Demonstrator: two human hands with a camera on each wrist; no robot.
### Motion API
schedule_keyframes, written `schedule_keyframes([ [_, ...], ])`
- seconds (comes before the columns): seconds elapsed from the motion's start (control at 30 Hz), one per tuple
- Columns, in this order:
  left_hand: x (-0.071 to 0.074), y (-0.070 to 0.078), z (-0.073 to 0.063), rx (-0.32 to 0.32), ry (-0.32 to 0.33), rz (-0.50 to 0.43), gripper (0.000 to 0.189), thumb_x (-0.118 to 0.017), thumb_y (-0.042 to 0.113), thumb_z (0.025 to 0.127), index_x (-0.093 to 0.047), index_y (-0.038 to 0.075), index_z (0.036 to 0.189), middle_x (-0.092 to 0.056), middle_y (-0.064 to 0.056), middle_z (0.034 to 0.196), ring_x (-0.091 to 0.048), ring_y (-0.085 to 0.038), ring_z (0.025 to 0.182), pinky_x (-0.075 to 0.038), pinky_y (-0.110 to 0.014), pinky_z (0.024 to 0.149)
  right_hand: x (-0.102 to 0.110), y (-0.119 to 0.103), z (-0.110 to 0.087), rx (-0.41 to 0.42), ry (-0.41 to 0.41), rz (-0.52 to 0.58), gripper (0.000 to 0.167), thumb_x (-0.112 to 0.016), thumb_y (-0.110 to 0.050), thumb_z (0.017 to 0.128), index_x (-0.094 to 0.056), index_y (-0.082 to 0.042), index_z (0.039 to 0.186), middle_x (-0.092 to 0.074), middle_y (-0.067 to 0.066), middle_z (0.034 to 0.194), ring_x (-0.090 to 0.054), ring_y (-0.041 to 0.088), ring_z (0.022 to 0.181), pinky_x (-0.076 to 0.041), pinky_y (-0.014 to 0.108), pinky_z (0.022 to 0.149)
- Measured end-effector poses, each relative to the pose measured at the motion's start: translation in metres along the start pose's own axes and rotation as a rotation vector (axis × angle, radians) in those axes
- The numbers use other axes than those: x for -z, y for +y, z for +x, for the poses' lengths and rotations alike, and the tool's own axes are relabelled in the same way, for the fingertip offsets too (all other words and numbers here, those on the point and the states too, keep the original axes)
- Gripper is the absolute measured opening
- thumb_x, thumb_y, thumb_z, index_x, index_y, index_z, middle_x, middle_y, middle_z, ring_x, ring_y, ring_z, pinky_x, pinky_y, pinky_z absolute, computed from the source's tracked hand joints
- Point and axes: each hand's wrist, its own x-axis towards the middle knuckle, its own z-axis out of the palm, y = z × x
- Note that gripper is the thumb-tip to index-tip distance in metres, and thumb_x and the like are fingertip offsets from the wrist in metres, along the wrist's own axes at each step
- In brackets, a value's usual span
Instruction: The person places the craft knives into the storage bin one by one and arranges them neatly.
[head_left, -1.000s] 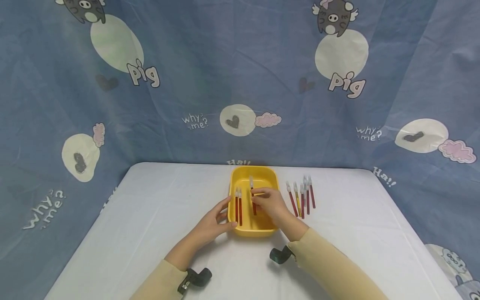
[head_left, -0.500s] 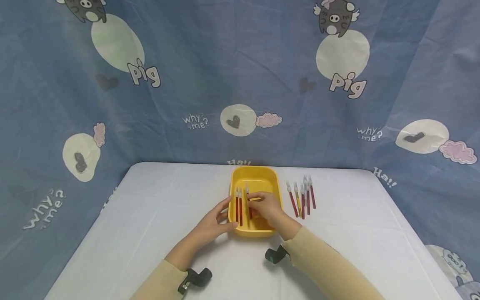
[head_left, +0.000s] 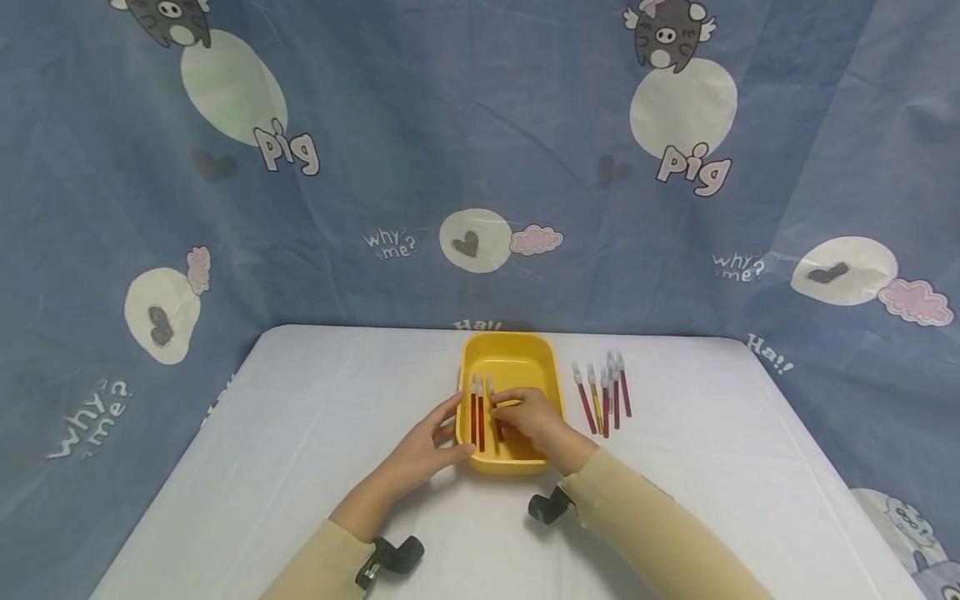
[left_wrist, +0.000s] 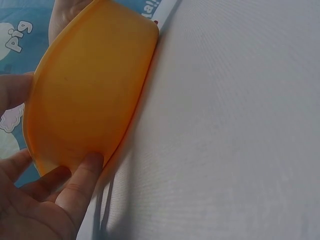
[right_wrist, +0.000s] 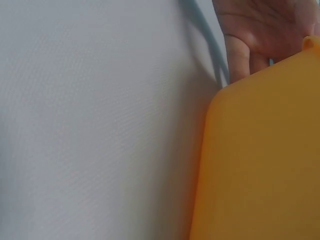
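Note:
A yellow tray (head_left: 517, 466) stands on the white table. My left hand (head_left: 422, 454) lies against the tray's left side, fingers at the side wall and thumb near the front corner. The left wrist view shows those fingers (left_wrist: 82, 187) fairly straight on the outer wall (left_wrist: 95, 85). Inside the tray, my right hand (head_left: 534, 417) pinches a slim red pen-like stick (head_left: 498, 427) with a pale cap, its lower end tilted to the right. Two similar red sticks (head_left: 481, 421) lie side by side along the left wall. In the right wrist view, the tray wall (right_wrist: 260, 155) hides the stick.
To the right of the tray lie several loose capped sticks (head_left: 617, 407), mostly red, and one yellowish stick (head_left: 596, 408). A blue printed curtain (head_left: 480, 175) hangs behind the white tabletop (head_left: 337, 400).
My right hand has shifted left inside the tray and lowered its stick close beside the two lying there. The left hand has stayed in place.

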Motion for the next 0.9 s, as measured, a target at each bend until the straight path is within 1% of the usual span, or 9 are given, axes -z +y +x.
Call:
schedule_keyframes([
  [0.37,0.0015,-0.0016,-0.0006,0.003,-0.002,-0.009,0.088,-0.081,0.031,0.085,-0.031,0.032,0.157,-0.033,-0.006,0.161,-0.044,-0.035,0.139,-0.041,-0.059,0.107,-0.0031,-0.0007,0.0005,-0.035,-0.008,-0.027,0.024,-0.069,-0.007,0.094,-0.073,-0.005,0.117,-0.07,0.009,0.097,-0.063,0.014,0.068,-0.057,0.021,0.063],
  [0.5,0.0011,-0.0012,-0.0004,0.002,-0.001,-0.006,0.088,-0.081,0.032,0.085,-0.031,0.032,0.157,-0.033,-0.006,0.161,-0.045,-0.035,0.139,-0.041,-0.059,0.107,-0.0028,0.0,0.0008,-0.026,-0.01,-0.031,0.024,-0.069,-0.006,0.094,-0.072,-0.005,0.118,-0.071,0.009,0.096,-0.064,0.013,0.067,-0.058,0.021,0.063],
  [0.7,0.0001,-0.0004,0.0003,-0.001,0.006,-0.005,0.089,-0.082,0.031,0.085,-0.031,0.032,0.157,-0.033,-0.007,0.161,-0.045,-0.035,0.138,-0.04,-0.06,0.107,-0.0023,-0.0002,0.0009,-0.014,-0.015,-0.01,0.024,-0.068,-0.003,0.094,-0.072,-0.003,0.117,-0.07,0.011,0.092,-0.066,0.015,0.066,-0.061,0.027,0.066],
  [0.9,-0.0009,-0.001,0.0011,0.003,0.01,-0.008,0.088,-0.082,0.03,0.084,-0.032,0.033,0.157,-0.034,-0.008,0.16,-0.045,-0.036,0.139,-0.041,-0.06,0.107,-0.0018,-0.001,-0.0011,-0.012,-0.002,-0.018,0.023,-0.068,-0.003,0.094,-0.072,-0.003,0.117,-0.071,0.012,0.094,-0.067,0.017,0.069,-0.061,0.028,0.068],
])
